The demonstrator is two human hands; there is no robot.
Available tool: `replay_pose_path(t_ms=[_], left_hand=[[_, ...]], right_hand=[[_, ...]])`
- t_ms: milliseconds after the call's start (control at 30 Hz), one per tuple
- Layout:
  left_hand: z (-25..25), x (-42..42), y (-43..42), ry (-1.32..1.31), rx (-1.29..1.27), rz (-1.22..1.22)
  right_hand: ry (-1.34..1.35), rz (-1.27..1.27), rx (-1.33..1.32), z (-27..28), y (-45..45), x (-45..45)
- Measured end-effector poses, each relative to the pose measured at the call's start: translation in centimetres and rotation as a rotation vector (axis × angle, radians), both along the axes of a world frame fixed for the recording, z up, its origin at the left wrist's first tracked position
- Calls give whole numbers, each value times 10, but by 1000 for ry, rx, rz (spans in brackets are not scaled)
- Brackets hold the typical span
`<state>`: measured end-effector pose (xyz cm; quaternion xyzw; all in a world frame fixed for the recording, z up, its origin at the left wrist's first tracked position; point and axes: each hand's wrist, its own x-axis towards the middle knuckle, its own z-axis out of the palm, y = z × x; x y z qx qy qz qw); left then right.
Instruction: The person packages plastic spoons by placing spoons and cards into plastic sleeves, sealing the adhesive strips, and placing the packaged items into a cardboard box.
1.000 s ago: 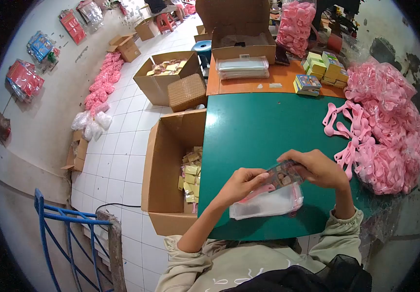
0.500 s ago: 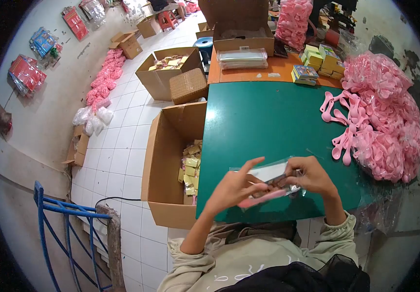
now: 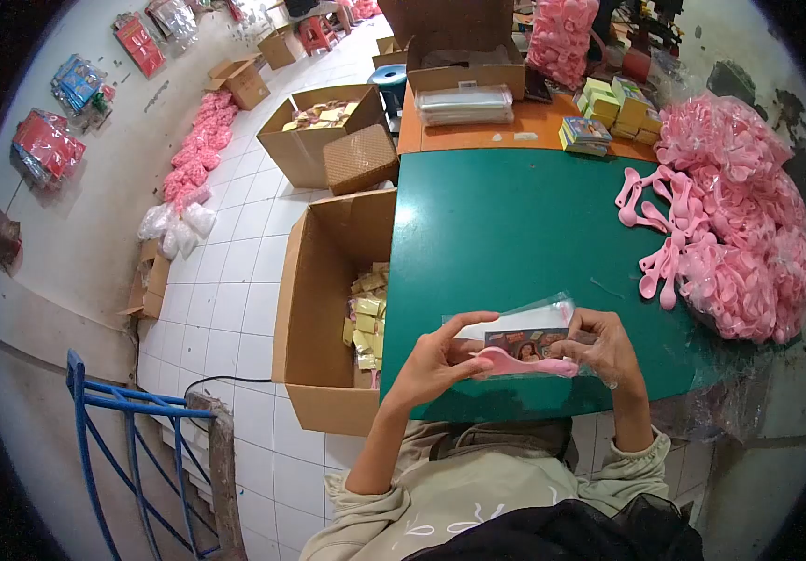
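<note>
Near the front edge of the green table, my two hands hold a clear plastic bag (image 3: 543, 313) between them. A dark printed card (image 3: 513, 340) with a picture lies in or against the bag. In front of the card is a pink spoon (image 3: 534, 365), its bowl to the left. My left hand (image 3: 433, 363) is closed on the left end of the bag, thumb at the spoon's bowl. On the right, my right hand (image 3: 607, 348) pinches the bag by the card's edge, near the handle's end. Whether the spoon is fully inside the bag I cannot tell.
Loose pink spoons (image 3: 669, 220) and bulging bags of spoons (image 3: 744, 224) cover the green table's (image 3: 506, 224) right side. Small yellow boxes (image 3: 585, 136) and clear sleeves (image 3: 464, 107) stand behind. Left of the table, an open carton (image 3: 305, 309) holds yellow packets. A blue railing (image 3: 132, 402) is at lower left.
The card and spoon now lie level and face up between my hands, where before my fingers covered them. My left index finger has come down and my hands have moved slightly apart.
</note>
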<state>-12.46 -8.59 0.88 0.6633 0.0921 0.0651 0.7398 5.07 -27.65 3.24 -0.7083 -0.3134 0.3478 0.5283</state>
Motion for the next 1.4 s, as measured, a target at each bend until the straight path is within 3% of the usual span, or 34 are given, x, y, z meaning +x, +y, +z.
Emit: replay_pose_path(t_ms=[167,200,267,333,433,467,500,567,933,1033,1133,1300,1400], left_hand=[[-5,4,1,17,-35,21],[-7,5,0,18,86,114],[-14,6,-7,21,327,300],[-26,7,-13,1,193,305],[-27,1,-26,77,-62,216],[-29,-1,-31,87,-160,198],[-29,-3,-33,98,-255,176],[-31,-7,-35,135,-265,163],[-33,-11,-34,259,-278,98],[-32,-12,-34,213,-170,83],[-24,-5,-32,248,-258,109],[-22,12,-33,295,-11,179],[-25,18,-31,299,51,287]], right_hand=[[67,12,16,-1,-1,4],[121,-2,18,2,0,3],[-71,-120,87,4,5,0],[-351,-211,120,7,14,-4],[-619,-27,134,9,30,-12],[-632,194,78,10,29,-11],[-656,263,75,7,30,-12],[-700,396,67,-3,28,-16],[-655,541,18,-31,40,-26],[-681,534,49,-34,40,-27],[-749,518,88,-28,42,-28],[-790,552,111,-19,42,-35],[-512,669,202,-15,35,-28]])
